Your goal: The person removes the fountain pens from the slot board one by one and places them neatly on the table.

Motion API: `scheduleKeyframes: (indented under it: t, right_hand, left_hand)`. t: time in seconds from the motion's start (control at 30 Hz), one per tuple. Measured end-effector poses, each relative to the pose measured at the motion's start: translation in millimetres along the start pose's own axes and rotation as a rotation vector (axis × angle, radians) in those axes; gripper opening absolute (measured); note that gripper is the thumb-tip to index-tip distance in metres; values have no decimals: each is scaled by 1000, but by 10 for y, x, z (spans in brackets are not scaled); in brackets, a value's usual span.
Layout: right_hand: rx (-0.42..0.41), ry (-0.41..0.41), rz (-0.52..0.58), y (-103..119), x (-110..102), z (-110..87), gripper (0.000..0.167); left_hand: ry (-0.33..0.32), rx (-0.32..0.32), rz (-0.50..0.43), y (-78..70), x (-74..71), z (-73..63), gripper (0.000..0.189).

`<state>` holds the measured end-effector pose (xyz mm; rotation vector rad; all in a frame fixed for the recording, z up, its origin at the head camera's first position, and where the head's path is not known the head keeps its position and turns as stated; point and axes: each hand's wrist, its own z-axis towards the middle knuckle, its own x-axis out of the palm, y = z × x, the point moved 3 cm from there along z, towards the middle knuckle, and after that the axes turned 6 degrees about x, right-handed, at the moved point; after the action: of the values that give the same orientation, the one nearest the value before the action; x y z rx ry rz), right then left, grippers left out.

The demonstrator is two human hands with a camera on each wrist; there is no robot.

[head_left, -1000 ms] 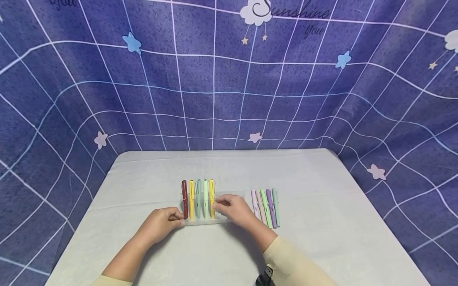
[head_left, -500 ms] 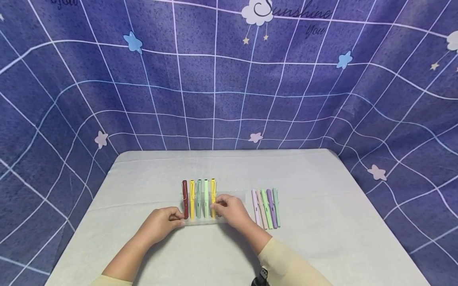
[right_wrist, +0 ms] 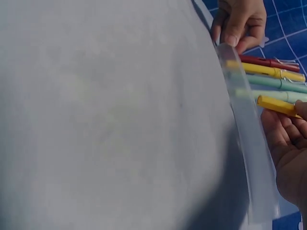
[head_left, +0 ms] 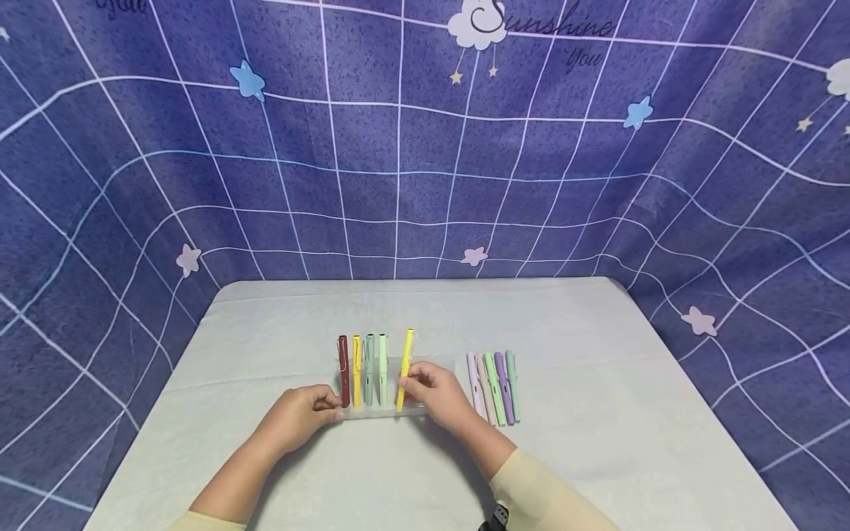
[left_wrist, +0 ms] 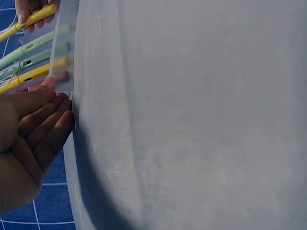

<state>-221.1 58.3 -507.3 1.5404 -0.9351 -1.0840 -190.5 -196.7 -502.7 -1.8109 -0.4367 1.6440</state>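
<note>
A clear plastic pen holder (head_left: 425,411) lies on the table. My left hand (head_left: 297,419) pinches its near left corner, thumb on the rim in the left wrist view. Standing in it from the left are a dark red pen (head_left: 343,372), a yellow pen (head_left: 356,376), a teal pen (head_left: 369,372) and a light green pen (head_left: 383,372). My right hand (head_left: 438,394) pinches another yellow pen (head_left: 408,350) between thumb and fingers. This pen leans right, and its lower end is apart from the holder's front strip (right_wrist: 256,158) in the right wrist view.
Right of the holder, several pens lie side by side on the white table (head_left: 571,442): a lilac pen (head_left: 474,376), a pinkish pen (head_left: 487,391), a green pen (head_left: 495,391), a purple pen (head_left: 505,387) and a teal pen (head_left: 513,387). A blue patterned cloth (head_left: 425,184) hangs behind.
The yellow pen in my right hand was upright at the end of the row; it has come out towards the right and now tilts. My left hand stays at the holder's corner.
</note>
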Motion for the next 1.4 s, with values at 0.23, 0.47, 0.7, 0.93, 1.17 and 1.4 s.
scheduleKeyframes:
  t: [0.23, 0.47, 0.7, 0.93, 1.17, 1.4]
  right_hand:
    - [6, -2, 12, -75, -165, -36, 17]
    - [11, -27, -38, -113, -318, -84, 20]
    - [18, -41, -28, -132, -466, -157, 18]
    - [31, -85, -37, -167, -633, -205, 19]
    - [24, -98, -29, -186, -767, -239, 19]
    - [41, -93, -38, -196, -850, -272, 22]
  left_hand:
    - [-3, 2, 6, 0, 3, 0, 10]
    - [-5, 10, 8, -3, 2, 5, 10]
    - [-1, -3, 3, -18, 1, 6, 10]
    - [-2, -2, 7, -18, -3, 12, 11]
    - [-3, 4, 12, -18, -7, 12, 11]
    - [7, -3, 9, -12, -2, 11, 10]
